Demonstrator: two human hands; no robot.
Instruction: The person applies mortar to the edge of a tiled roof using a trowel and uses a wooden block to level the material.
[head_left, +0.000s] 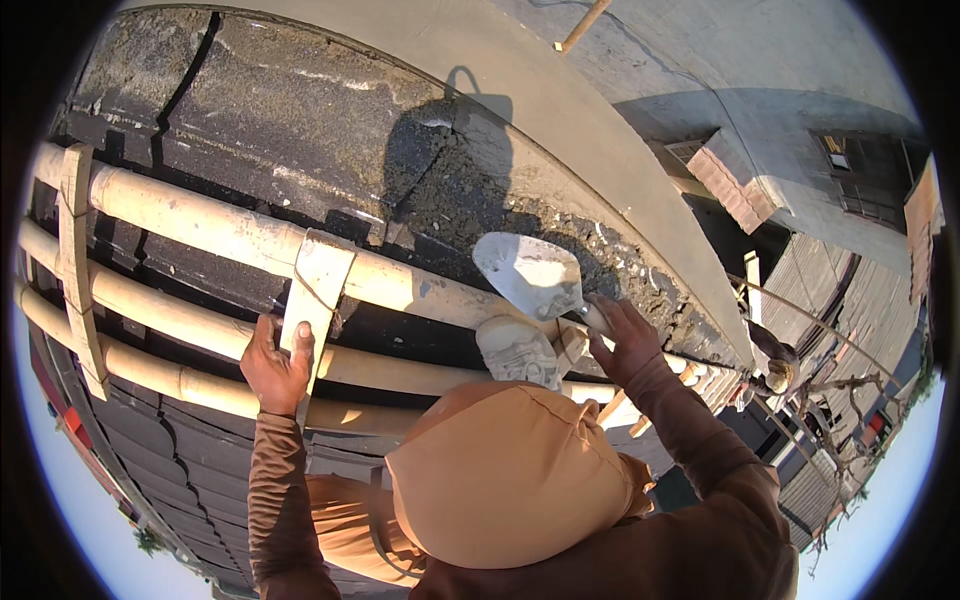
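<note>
Two hands high on bamboo scaffolding

The left hand clenches a flat wooden brace lashed across the bamboo poles. The right hand grips a mortar-smeared trowel, held against the rough dark wall patch. A loosened grip could drop the tool toward what seems to be a person below. Smooth grey plaster adjoins; buildings stand beyond.

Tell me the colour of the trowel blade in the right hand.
Pale grey, smeared with whitish mortar: the flat pointed metal trowel blade, held by the right hand, shows best in the head view.
</note>
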